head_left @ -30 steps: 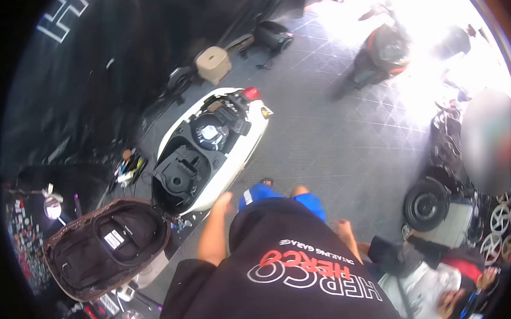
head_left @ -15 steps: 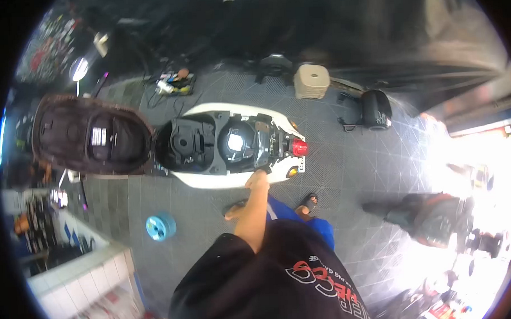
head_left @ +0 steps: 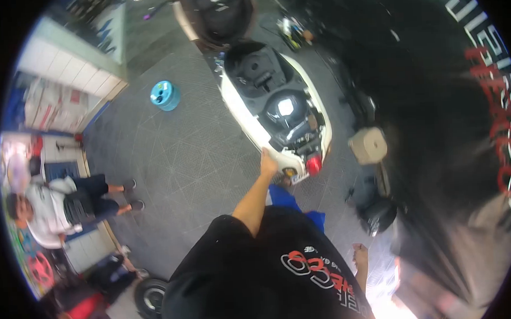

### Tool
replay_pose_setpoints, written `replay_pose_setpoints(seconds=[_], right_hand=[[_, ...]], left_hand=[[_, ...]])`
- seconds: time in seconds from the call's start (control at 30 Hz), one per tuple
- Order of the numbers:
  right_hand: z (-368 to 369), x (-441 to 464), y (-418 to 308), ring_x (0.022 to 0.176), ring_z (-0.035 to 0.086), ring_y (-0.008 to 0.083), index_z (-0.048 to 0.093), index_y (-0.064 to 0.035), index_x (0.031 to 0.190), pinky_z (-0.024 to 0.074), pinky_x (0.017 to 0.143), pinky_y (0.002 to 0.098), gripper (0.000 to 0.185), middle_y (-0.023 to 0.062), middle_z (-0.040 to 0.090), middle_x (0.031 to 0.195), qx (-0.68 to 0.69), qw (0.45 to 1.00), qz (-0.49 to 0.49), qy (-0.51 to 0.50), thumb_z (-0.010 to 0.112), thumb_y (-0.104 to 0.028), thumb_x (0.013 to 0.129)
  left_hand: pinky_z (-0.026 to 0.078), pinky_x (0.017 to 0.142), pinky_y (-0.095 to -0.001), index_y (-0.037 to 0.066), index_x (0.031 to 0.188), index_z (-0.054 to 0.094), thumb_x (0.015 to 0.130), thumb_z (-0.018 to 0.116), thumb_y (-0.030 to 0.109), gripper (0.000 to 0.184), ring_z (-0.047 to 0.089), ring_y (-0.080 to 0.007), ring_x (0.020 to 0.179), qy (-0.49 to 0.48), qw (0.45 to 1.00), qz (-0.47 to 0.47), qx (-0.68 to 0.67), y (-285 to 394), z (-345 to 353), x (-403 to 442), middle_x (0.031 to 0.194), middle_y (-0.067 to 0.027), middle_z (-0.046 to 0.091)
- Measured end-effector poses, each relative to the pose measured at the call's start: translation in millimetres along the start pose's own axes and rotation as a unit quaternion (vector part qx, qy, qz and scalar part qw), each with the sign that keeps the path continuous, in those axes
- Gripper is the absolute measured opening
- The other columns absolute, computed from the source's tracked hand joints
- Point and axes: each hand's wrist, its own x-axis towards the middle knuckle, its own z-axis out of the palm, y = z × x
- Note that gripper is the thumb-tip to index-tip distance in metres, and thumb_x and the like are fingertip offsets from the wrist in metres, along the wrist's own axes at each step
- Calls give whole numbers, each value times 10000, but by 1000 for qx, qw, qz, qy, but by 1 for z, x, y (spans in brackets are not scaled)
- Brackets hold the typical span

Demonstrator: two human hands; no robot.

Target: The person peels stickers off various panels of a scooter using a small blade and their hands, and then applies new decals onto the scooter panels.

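A white scooter (head_left: 244,114) stands in front of me with its seat (head_left: 219,17) tipped up at the far end. Its storage bin (head_left: 256,66) and the black area behind it are uncovered, and the red tail light (head_left: 313,164) faces my side. My left hand (head_left: 269,163) is at the rear of the white side panel, fingers closed over its edge. Away from the scooter, low on the right, my right hand (head_left: 360,255) hangs beside my body with curled fingers. Whether anything is inside them is hidden.
A blue round stool (head_left: 165,96) stands left of the scooter. A beige stool (head_left: 370,145) and a black part (head_left: 378,214) are on the right. Tools (head_left: 294,33) lie beyond the scooter. A person (head_left: 71,204) stands at left, near a wheel (head_left: 152,301).
My view has turned, so the scooter now points up and left. My right hand and the person at left have come into view. My left hand stays at the scooter's side.
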Motion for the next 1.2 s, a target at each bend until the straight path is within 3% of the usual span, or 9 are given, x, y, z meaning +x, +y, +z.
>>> replay_pose_setpoints(seconds=[0.17,0.4,0.53,0.67,0.83,0.87,0.93,1.03,1.2], right_hand=[[-10,112,-138,417,455,100,676,-64,940,354,349,300,148,0,538,620,14,985,-131,-108,660,-210,957],[108,160,-294,431,428,83,690,-55,997,340,344,263,140,-3,590,663,-265,844,-148,-442,672,-177,929],[243,87,-369,683,644,135,756,-22,1056,504,608,316,269,75,752,889,-492,652,-362,-450,693,-264,959],[362,-85,-429,729,610,109,727,0,1189,472,643,287,368,37,750,908,-502,239,-511,-656,678,-309,996],[438,-291,-509,593,431,59,712,-27,1202,346,525,233,302,-45,645,806,-437,338,-141,-822,666,-261,1016],[454,-292,-515,598,465,68,715,-23,1184,369,534,243,284,-32,659,807,-409,403,-250,-780,661,-245,1016],[486,-281,-531,610,532,87,720,-13,1147,416,554,264,249,-6,688,810,-337,531,-430,-647,651,-213,1016],[547,-145,-553,821,738,235,737,29,997,562,744,384,312,161,766,904,-392,497,-657,-409,726,-273,921],[487,56,-570,553,589,193,735,-41,972,438,482,365,262,94,619,675,-549,747,-170,-335,672,-292,938]], left_hand=[[470,1112,-453,35,1410,606,861,554,177,569,608,-402,1286,-68,987,42,138,-49,-70,-23,1346,-253,651],[448,1122,-424,35,1488,501,961,726,328,643,559,-261,1338,11,966,22,-257,-6,-225,-282,1453,-167,583],[468,1098,-454,45,1507,470,1011,545,580,734,575,-259,1320,29,916,129,-379,-43,-280,-392,1450,-161,574],[500,1055,-483,40,1505,467,978,251,814,961,639,-294,1232,82,713,220,-661,-92,-324,-415,1382,-177,612],[467,1079,-523,26,1415,601,998,456,696,803,632,-352,1255,273,861,-289,-318,-255,-258,-313,1333,-212,669],[464,1081,-514,35,1366,646,1003,498,604,691,595,-364,1319,205,887,-382,-160,-290,-217,-301,1372,-201,656],[507,1017,-499,55,1271,710,965,584,392,472,639,-371,1249,54,900,-426,-76,-278,-187,-332,1314,-153,697],[558,881,-485,99,1222,745,814,729,441,532,723,-305,1103,-64,795,-520,-306,-339,-132,-344,1160,-149,763],[583,759,-458,46,1073,754,888,668,295,322,743,-287,992,-20,938,-314,-147,-354,-174,-300,1071,-148,760]])
